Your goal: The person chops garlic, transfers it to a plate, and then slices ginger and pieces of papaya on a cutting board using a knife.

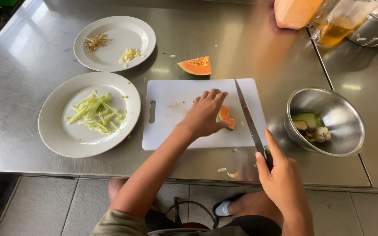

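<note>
On white plastic board (pixel 176 109), left hand (pixel 204 116) pins orange papaya wedge (pixel 225 116); right hand (pixel 281 179) grips steel knife (pixel 248 118).

Steel counter (pixel 224 48) bears two white plates (pixel 114 43), cutting board (pixel 176 109), papaya wedge (pixel 195 66), metal bowl (pixel 327 120)

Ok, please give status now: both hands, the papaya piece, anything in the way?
Left hand pins papaya slice on white cutting board. Right hand grips knife, blade beside slice. Second papaya wedge lies off board, clear of the blade.
</note>
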